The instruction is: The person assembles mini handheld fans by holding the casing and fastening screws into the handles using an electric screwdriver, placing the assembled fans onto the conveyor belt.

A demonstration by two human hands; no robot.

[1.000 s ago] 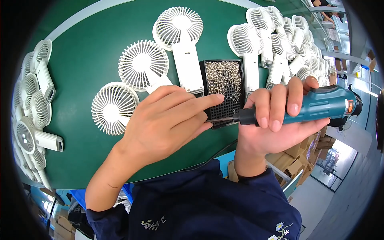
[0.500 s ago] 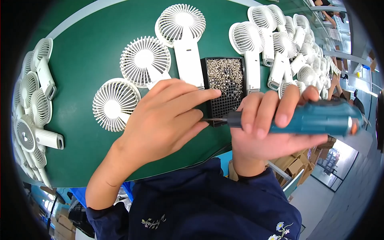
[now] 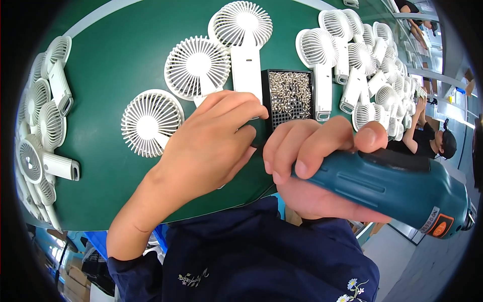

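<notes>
My right hand is wrapped round a teal electric screwdriver, held tilted with its back end toward the lower right. Its bit is hidden behind my hands. My left hand is closed, fingers curled down over the handles of white handheld fans; whatever its fingertips hold cannot be made out. Beside that hand lie a near fan, a middle fan and a far fan. Just beyond both hands sits a black screw tray with loose silver screws over its holed grid.
Many white fans are heaped at the right of the green table. Another pile lines the left edge. A person in dark clothes and a cap is at the far right.
Both hands have shifted; the screwdriver's back end has swung down and closer. My left index finger has curled and left the tray. The fans and tray appear slightly shifted in view.
</notes>
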